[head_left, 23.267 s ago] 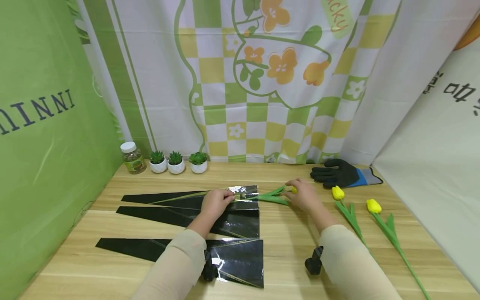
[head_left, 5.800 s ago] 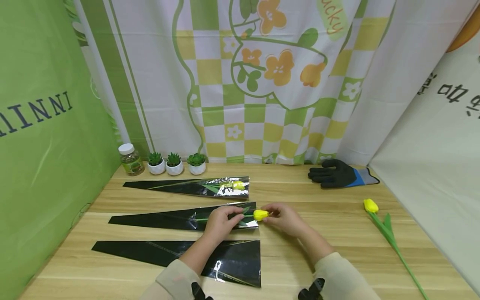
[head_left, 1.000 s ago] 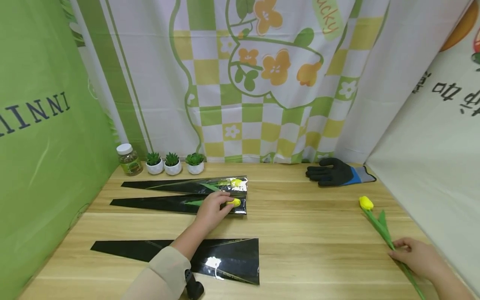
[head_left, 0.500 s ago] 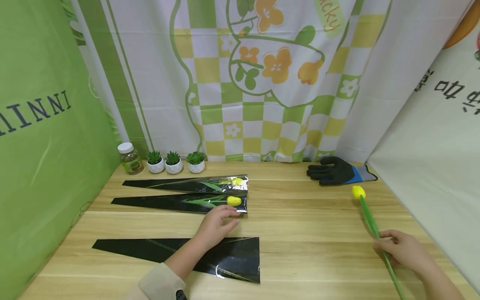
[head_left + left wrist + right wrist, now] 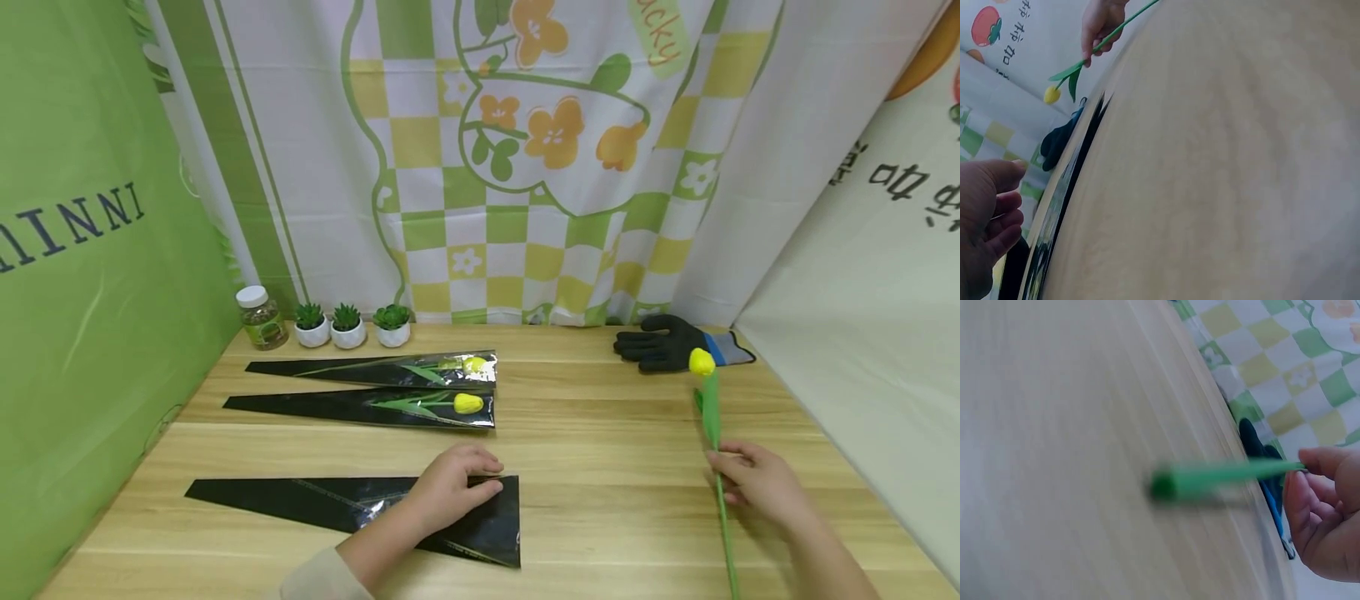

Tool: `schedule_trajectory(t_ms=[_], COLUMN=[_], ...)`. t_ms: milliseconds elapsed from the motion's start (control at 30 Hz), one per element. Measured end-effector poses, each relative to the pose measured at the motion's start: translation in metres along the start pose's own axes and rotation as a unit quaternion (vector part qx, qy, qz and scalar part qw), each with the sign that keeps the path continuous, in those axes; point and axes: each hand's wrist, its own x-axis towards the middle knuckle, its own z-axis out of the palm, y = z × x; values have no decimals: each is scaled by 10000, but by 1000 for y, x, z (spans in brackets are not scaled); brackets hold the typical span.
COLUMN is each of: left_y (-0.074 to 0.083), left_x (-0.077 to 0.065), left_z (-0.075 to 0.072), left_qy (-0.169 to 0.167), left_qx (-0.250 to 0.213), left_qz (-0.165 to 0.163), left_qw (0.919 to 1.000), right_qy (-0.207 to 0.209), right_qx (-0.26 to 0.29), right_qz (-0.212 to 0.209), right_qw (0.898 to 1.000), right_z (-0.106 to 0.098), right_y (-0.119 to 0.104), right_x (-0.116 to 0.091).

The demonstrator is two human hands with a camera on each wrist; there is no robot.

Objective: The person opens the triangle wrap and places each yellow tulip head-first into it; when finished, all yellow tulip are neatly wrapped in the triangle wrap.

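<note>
In the head view my right hand point(image 5: 761, 487) pinches the green stem of a yellow tulip point(image 5: 702, 363), its bloom pointing away from me. In the right wrist view the stem point(image 5: 1216, 478) runs blurred out from the thumb and fingers. My left hand point(image 5: 457, 492) is over the wide end of the front black sleeve point(image 5: 300, 498); the left wrist view has its fingers point(image 5: 1005, 219) loosely bent around nothing. Whether it touches the sleeve, I cannot tell. Behind lie two black clear-fronted sleeves, the middle one point(image 5: 307, 408) and the back one point(image 5: 315, 369), each with a yellow tulip inside.
A black and blue work glove point(image 5: 663, 343) lies at the back right, just behind the held tulip's bloom. Along the back left stand a lidded jar point(image 5: 262, 319) and three small potted succulents point(image 5: 348, 327). A patterned curtain point(image 5: 510, 242) hangs behind the wooden table point(image 5: 600, 500).
Earlier, both back sleeves received tulips. Since one second ago, my left hand has left the middle sleeve and come forward over the front one. My right hand has lifted the last tulip and moved left.
</note>
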Motion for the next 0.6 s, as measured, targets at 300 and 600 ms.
schedule_trajectory(t_ms=[300, 600], left_y=[7, 2], left_x=[-9, -12], left_z=[4, 6], left_qy=[-500, -621], left_qx=[776, 1279], left_qz=[43, 70], left_qw=[9957, 9898], right_qy=[111, 153], right_qx=[3175, 3332], right_qz=[130, 325], right_qw=[9481, 9422], right_z=[28, 44], right_y=[-4, -14], right_x=[9, 13])
